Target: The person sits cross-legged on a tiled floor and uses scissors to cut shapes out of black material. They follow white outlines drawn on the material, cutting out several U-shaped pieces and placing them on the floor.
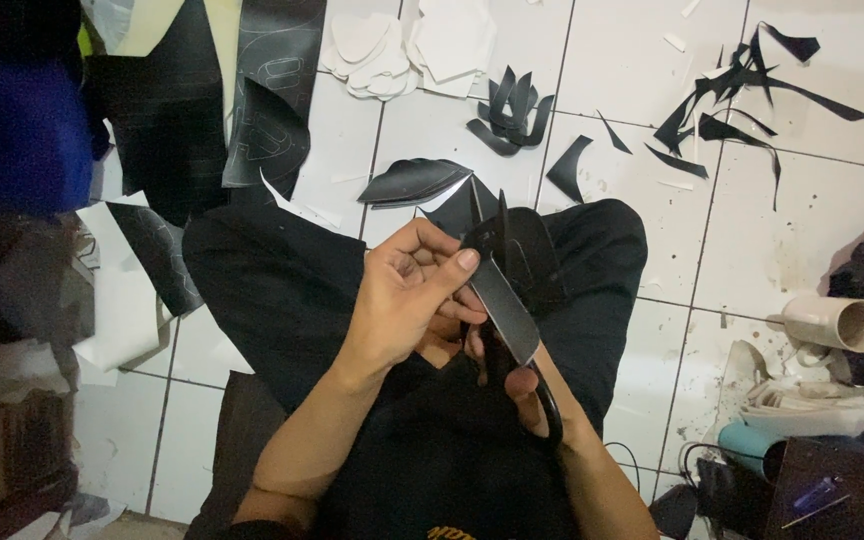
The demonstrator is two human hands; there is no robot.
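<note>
Left hand (407, 295) pinching black piece (522, 250) beside scissors (507, 305); blades up-left, right hand (527, 385) gripping handles below.

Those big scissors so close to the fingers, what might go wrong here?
1. The left hand pinches the small black piece right beside the scissors blades, so a slip could nick a fingertip.
2. The right hand works the scissors over the lap, pointing away; a jolt could send the tips off line and spoil the cut.
3. Black offcuts litter the white tiled floor and could be slippery underfoot.
</note>
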